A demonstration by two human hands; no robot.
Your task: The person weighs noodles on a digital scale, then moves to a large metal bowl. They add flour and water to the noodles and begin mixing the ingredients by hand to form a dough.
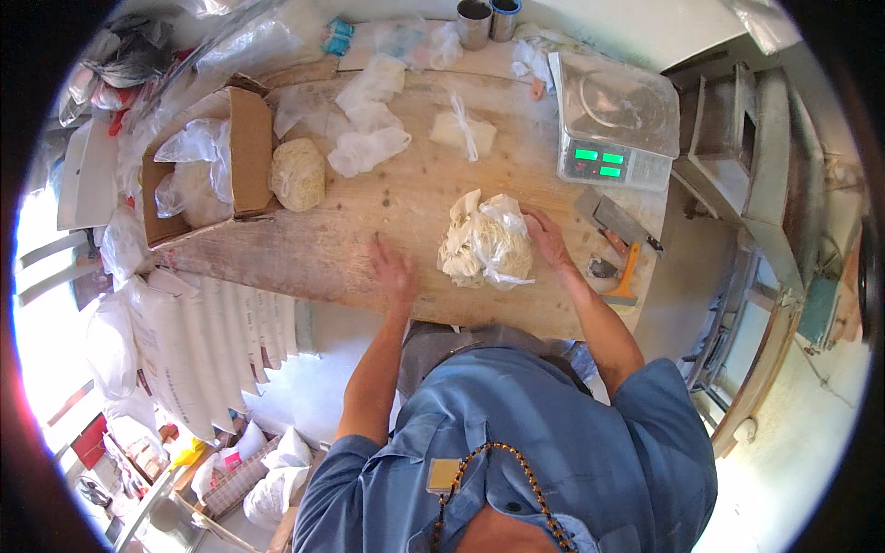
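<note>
A clump of pale fresh noodles [461, 247], partly covered by a clear plastic bag [504, 217], lies on the wooden table near its front edge. My right hand [549, 241] is against the right side of this bag, its fingers extended along the plastic; its fingertips are partly hidden. Left of the clump, my left hand [395, 275] is low over the tabletop, slightly blurred, with its fingers apart and nothing in them. Pale crumbs are scattered on the wood [346, 253] around it. A second rounded bundle of noodles [298, 175] sits farther left.
A cardboard box [252, 152] holding plastic bags stands at the left. A tied, wrapped pale block [463, 135] lies toward the back. At the right are a digital scale [616, 115], a cleaver [627, 221] and an orange-handled scraper [631, 272]. Stacked white sacks [198, 332] stand below left.
</note>
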